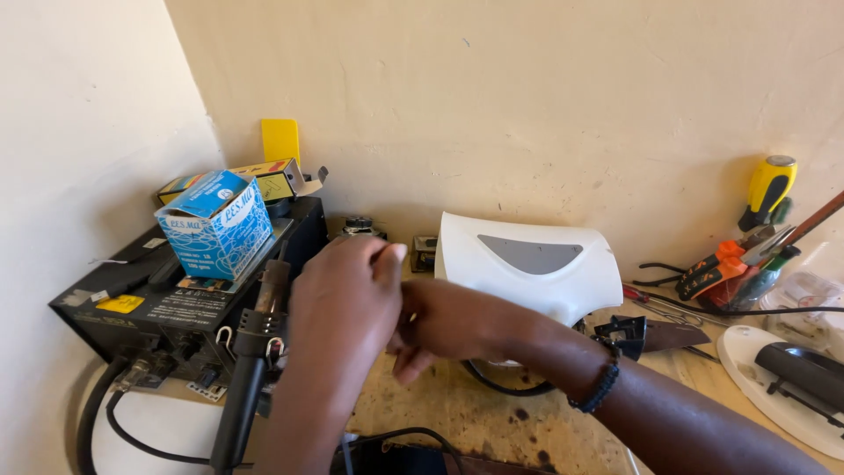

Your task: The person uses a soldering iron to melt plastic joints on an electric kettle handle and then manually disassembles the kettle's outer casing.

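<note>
At the counter's left, a black boxy soldering station (176,308) carries a blue-and-white cardboard box (215,224). Left hand (343,303) and right hand (444,321) meet mid-counter (492,422), grips pinched together on something too small to identify. The white curved plastic housing (527,264) lies open just behind; work appears mid-way.

A worn, stained wooden table (492,422) runs along the wall. At its left end sits a black station box (176,303). Near the back edge lies a white plastic cover (527,264). Toward the right end lie assorted hand tools (738,264) and a white oval base (782,391).
</note>
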